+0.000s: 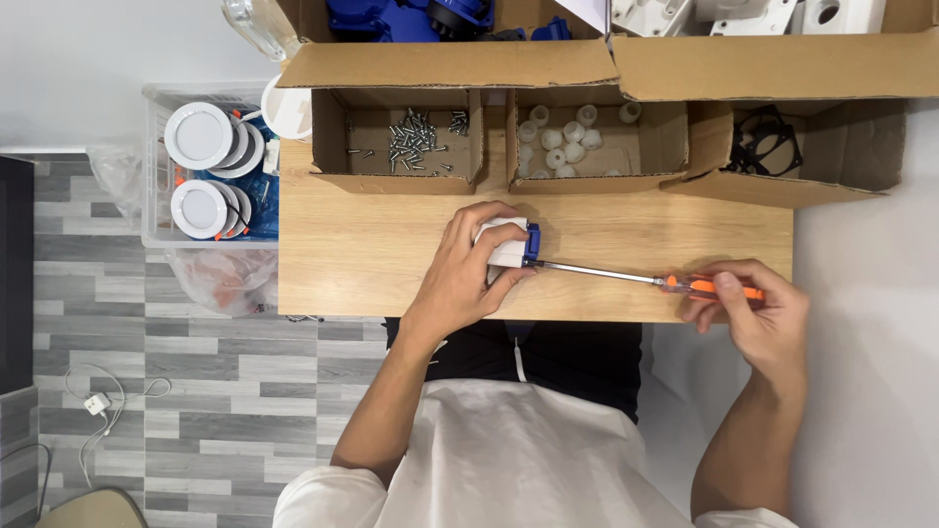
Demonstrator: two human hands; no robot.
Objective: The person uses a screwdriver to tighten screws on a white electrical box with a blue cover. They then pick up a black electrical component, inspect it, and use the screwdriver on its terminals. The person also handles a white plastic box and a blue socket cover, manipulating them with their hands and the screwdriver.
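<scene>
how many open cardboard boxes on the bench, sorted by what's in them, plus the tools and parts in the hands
Box of screws: 1
Box of white round caps: 1
Box of black frames: 1
Screwdriver, orange handle, in the right hand: 1
White and blue part, in the left hand: 1
Total: 5

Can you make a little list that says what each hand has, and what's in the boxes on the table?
left hand: grips a white and blue part on the wooden table
right hand: holds an orange-handled screwdriver, tip at the part's blue end
left box: screws
middle box: small white round pieces
right box: black frames
crate beside table: round white lamps
floor: grey planks, a white cable
</scene>
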